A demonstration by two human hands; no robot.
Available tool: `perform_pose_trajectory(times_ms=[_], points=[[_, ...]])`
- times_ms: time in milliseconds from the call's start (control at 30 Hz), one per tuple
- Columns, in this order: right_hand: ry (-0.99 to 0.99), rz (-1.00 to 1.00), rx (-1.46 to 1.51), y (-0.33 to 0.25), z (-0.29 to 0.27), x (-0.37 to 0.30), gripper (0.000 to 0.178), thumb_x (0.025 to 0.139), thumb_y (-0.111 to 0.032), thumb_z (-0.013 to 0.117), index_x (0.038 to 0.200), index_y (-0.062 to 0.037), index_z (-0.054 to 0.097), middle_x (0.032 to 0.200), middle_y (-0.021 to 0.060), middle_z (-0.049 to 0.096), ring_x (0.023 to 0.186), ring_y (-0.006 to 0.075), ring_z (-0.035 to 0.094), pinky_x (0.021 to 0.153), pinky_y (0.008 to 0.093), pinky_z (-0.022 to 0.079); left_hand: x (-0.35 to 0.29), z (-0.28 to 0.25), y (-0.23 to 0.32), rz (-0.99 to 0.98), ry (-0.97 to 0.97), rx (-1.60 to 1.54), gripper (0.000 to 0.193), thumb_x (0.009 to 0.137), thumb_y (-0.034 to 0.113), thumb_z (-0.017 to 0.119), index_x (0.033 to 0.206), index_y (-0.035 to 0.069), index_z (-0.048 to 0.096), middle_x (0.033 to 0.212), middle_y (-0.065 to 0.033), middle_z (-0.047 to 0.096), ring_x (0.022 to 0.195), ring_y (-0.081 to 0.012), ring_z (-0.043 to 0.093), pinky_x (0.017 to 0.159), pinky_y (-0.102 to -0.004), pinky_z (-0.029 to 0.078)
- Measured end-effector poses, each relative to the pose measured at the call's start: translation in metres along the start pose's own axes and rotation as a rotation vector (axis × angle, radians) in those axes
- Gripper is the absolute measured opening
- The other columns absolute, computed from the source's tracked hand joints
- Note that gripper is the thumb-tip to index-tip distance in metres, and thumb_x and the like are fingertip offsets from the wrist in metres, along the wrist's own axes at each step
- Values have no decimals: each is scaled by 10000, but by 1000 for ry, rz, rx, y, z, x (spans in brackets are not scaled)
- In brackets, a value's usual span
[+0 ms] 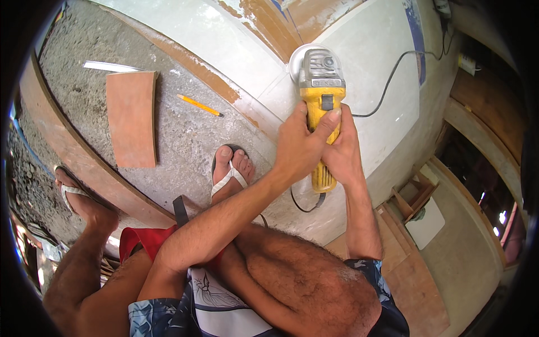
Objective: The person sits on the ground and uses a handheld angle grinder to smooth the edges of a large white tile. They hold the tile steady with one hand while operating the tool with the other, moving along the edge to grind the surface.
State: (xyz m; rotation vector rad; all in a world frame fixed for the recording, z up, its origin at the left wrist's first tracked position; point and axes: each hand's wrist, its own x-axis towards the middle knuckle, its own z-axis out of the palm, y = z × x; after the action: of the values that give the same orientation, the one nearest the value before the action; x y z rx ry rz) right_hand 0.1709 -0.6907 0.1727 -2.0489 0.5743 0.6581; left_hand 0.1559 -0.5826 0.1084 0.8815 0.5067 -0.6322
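Gripping the yellow angle grinder (pixel 324 84) by its body, the left hand (pixel 297 140) closes around the left side and the right hand (pixel 342 154) around the right, the two pressed against each other and both clamped on the casing. The grinder's grey head points out beyond the hands, while its vented rear end shows on the near side of them. A pale round disc (pixel 296 63) sits under that head; whether it touches the surface below cannot be told. Whitish panel (pixel 373 64) spreads under the head and to the right of the grinder, with a bare brown strip (pixel 264 31) just beyond it and a blue band (pixel 415 36) farther right. A black cord (pixel 384 84) curves away to the grinder's right. Well to its left, rough grey floor (pixel 174 132) carries a yellow pencil (pixel 200 105), a reddish-brown board (pixel 132 121) and a shiny metal strip (pixel 109 66). Nearer the grinder on that side is a foot in a white-strapped flip-flop (pixel 230 181). Off to the grinder's lower right stand wooden pieces (pixel 412 196), near a dark opening edged in wood.
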Motion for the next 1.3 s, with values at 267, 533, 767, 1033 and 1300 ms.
perform_pose_trajectory(times_ms=[267, 533, 767, 1033, 1300], points=[[-3, -2, -25, -5, -8, 1, 504, 949, 8, 744, 1406, -12, 533, 1243, 108, 700, 1109, 175, 699, 936, 349, 599, 11, 19, -11, 124, 75, -83, 597, 1032, 518, 781, 1228, -37, 683, 957, -142, 772, 822, -191, 716, 753, -379, 573], [-22, -22, -11, 4, -9, 5, 553, 900, -80, 831, 1361, 4, 539, 1187, 163, 753, 1083, 240, 755, 923, 397, 613, 3, 10, -3, 6, 24, -34, 506, 1121, 347, 734, 1404, -58, 622, 1217, -116, 761, 1075, -143, 708, 938, -325, 574], [-36, -24, -84, 0, -11, 7, 557, 899, -76, 833, 1365, 8, 539, 1200, 166, 741, 1103, 243, 744, 939, 400, 606, 1, 10, -1, -2, 48, 13, 520, 1116, 385, 736, 1375, -56, 642, 1193, -112, 762, 1060, -135, 701, 920, -322, 570], [-24, -33, -44, -5, -14, 7, 547, 900, -76, 832, 1352, 12, 535, 1196, 160, 739, 1126, 234, 733, 954, 394, 602, 4, 15, 1, 16, 43, 3, 511, 1115, 382, 738, 1370, -50, 646, 1182, -104, 765, 1052, -129, 701, 913, -315, 568], [-37, 4, -78, -4, -13, 7, 557, 895, -67, 830, 1363, 7, 538, 1208, 162, 733, 1119, 241, 730, 963, 408, 595, 3, 13, -3, 8, 57, -21, 503, 1117, 371, 740, 1373, -50, 644, 1194, -100, 763, 1050, -128, 698, 921, -318, 569]])
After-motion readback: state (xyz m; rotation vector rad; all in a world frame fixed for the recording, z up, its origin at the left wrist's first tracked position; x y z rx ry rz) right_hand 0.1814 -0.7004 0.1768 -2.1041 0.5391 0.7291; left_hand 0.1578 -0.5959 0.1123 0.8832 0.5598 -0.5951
